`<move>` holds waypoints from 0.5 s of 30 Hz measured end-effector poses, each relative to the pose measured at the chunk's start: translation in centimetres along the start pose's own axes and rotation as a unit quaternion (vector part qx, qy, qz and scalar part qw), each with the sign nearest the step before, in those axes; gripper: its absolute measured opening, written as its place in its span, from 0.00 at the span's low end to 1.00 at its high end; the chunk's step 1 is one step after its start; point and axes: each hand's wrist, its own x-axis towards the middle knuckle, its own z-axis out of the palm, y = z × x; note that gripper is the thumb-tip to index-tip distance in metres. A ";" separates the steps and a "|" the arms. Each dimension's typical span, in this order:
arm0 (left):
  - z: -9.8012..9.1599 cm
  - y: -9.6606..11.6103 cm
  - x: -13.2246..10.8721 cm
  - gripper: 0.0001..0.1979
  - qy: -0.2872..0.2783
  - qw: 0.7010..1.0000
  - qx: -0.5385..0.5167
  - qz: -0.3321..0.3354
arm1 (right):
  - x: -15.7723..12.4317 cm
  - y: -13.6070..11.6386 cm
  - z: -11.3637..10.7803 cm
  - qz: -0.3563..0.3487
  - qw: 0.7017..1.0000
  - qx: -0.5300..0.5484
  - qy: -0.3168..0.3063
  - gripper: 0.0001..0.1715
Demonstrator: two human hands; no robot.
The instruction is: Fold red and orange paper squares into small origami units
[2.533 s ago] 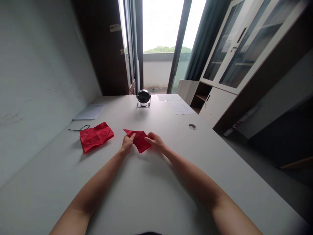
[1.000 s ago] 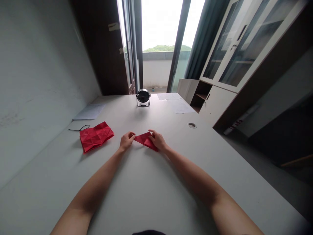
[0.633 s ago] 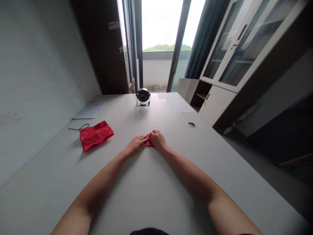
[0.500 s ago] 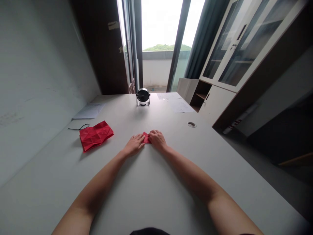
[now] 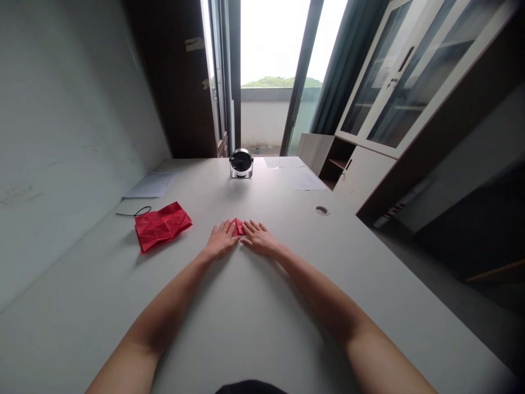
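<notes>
The left hand [image 5: 220, 242] and right hand [image 5: 257, 239] cover most of the folded red paper [image 5: 237, 226]; only its far tip shows.

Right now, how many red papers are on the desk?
2. One folded red paper lies pressed under the left hand and right hand; a larger creased sheet lies apart to their left. The fingers hide part of the first.

Hands [image 5: 221, 241] flattened onto paper [image 5: 237, 226] (folded smaller).

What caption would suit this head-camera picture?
Left hand and right hand press a small red folded paper flat on the table.
</notes>
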 end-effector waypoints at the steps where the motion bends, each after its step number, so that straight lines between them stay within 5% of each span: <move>1: -0.1 0.0 -0.1 0.37 0.001 1.000 -0.004 0.004 | 0.0 0.0 0.0 0.004 1.000 -0.002 0.002 0.45; 12: -1.6 0.5 -0.4 0.14 0.101 0.991 -0.047 0.080 | 0.2 1.0 0.3 0.008 0.997 -0.028 0.077 0.28; 15: -0.9 0.3 -0.3 0.18 0.112 0.990 -0.036 0.084 | 0.1 1.0 0.2 -0.004 0.996 -0.014 0.084 0.27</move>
